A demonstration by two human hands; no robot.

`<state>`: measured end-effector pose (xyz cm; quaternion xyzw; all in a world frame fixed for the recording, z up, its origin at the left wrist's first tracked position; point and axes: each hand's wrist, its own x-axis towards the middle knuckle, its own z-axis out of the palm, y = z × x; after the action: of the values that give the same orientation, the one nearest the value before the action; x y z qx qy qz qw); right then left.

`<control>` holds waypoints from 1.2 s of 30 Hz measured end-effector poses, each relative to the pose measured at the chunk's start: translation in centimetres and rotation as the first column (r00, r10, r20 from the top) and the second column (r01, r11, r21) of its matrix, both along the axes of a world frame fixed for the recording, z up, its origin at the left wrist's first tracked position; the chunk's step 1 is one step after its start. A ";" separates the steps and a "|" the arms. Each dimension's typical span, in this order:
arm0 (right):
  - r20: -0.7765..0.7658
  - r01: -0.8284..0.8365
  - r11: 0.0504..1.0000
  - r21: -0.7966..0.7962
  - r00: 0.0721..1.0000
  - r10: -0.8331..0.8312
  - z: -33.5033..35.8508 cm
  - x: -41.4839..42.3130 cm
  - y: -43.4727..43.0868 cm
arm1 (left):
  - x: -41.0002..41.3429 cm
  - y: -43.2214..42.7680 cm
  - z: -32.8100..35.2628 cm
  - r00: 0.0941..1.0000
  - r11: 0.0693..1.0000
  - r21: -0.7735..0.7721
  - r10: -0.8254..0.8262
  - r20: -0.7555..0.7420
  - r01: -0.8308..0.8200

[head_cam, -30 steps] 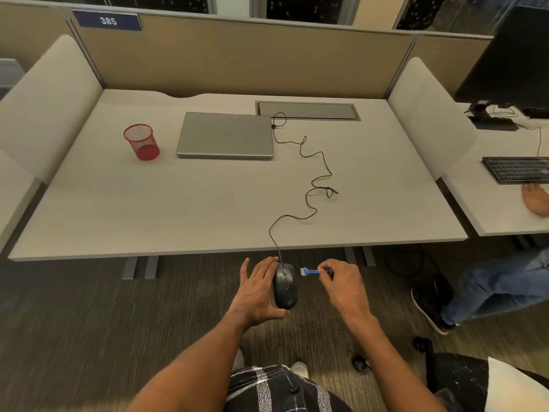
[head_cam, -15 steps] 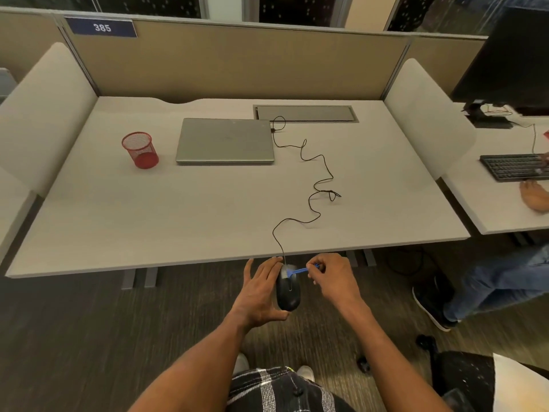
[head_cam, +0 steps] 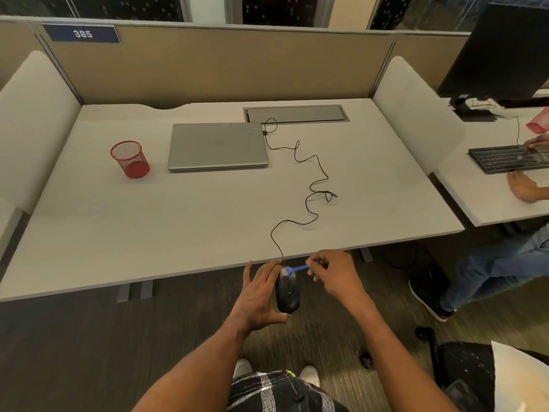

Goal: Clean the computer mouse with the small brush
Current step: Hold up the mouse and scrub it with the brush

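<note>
A black wired computer mouse (head_cam: 287,295) is held in the air just in front of the desk's near edge, cupped from its left side by my left hand (head_cam: 258,295). My right hand (head_cam: 335,273) pinches the handle of a small blue brush (head_cam: 300,268). The brush's white bristle head rests on the front top of the mouse, near where the cable comes out. The black cable (head_cam: 309,188) snakes back across the desk to a closed grey laptop (head_cam: 218,145).
A red mesh pen cup (head_cam: 130,159) stands left of the laptop on the pale desk (head_cam: 148,221). A cable hatch (head_cam: 295,113) lies behind. Beige partitions wall the desk. At the right another person sits at a keyboard (head_cam: 505,159) and monitor (head_cam: 499,52).
My right hand moved left, bringing the brush from beside the mouse onto its front top. Both hands and the mouse shifted slightly up towards the desk edge.
</note>
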<state>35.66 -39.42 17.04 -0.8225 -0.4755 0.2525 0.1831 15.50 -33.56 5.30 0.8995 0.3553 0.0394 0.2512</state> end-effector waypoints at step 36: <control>0.169 -0.073 0.997 0.033 0.983 0.066 0.6 1.4 2.3 | 1.0 -0.8 0.1 0.998 0.998 0.051 -0.022 -0.053 0.024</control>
<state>37.04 -37.15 17.65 -0.8200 -0.5225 0.1794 0.1496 16.52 -34.41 5.36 0.9104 0.3503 0.0221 0.2191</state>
